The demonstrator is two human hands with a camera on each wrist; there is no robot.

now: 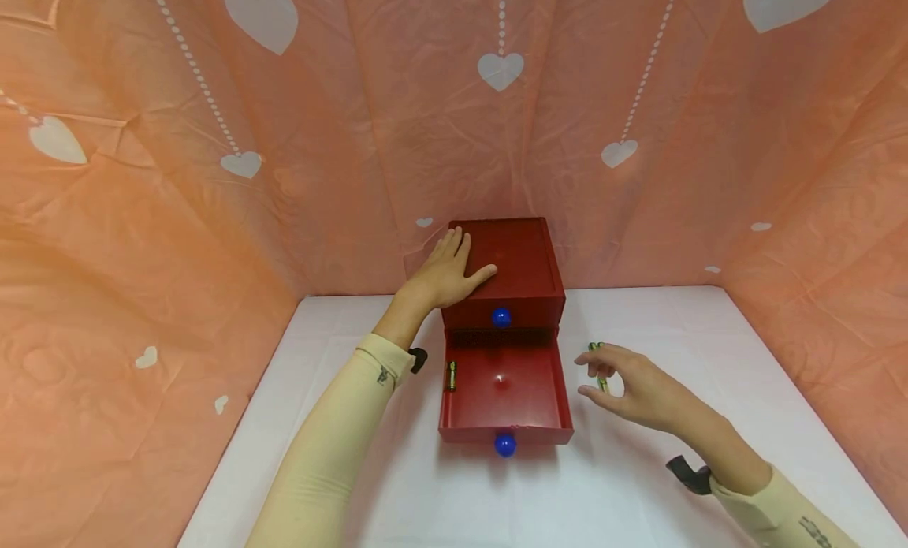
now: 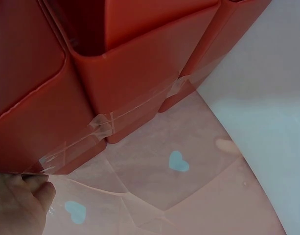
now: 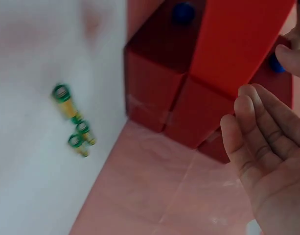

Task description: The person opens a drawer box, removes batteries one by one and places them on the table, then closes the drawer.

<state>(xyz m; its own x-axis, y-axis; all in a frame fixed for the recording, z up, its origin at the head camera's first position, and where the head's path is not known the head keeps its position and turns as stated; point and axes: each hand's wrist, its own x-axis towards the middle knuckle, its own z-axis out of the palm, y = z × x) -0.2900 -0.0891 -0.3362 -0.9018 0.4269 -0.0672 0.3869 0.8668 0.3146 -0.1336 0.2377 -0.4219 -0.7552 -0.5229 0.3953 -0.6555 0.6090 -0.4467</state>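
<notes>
The left hand [image 1: 445, 280] rests on the cabinet [image 1: 514, 256], thumb spread wide from its fingers. The right hand [image 1: 638, 386] has loosely bent fingers side by side, thumb apart. Batteries [image 3: 68, 106] lie on the table [image 1: 645, 315] beneath those fingers; beside them, the pulled-out drawer [image 1: 507, 410] holds one battery [image 1: 451, 377].

The head view is bright and evenly exposed, with a warm orange cast on the left part of the backdrop [image 1: 135, 256]. A small specular highlight marks the open drawer [image 1: 507, 406]; soft shadows fall on the white tabletop [image 1: 638, 319]. Both wrist views are dimmer and hazy. Batteries [image 3: 67, 105] appear blurred in the right.
</notes>
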